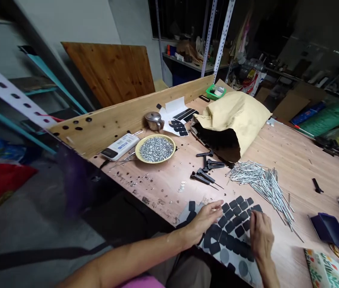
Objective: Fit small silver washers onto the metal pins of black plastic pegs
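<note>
A yellow bowl (156, 149) of small silver parts sat on the wooden table (295, 160), with a white device (120, 146) at its 9 o'clock and a small metal pot (154, 121) at its 12 o'clock. A brown paper bag (235, 116) lay at the bowl's 2 o'clock, a heap of metal pins (262, 182) at the bag's 5 o'clock, and black-handled tools (207, 170) at the heap's 9 o'clock.
</note>
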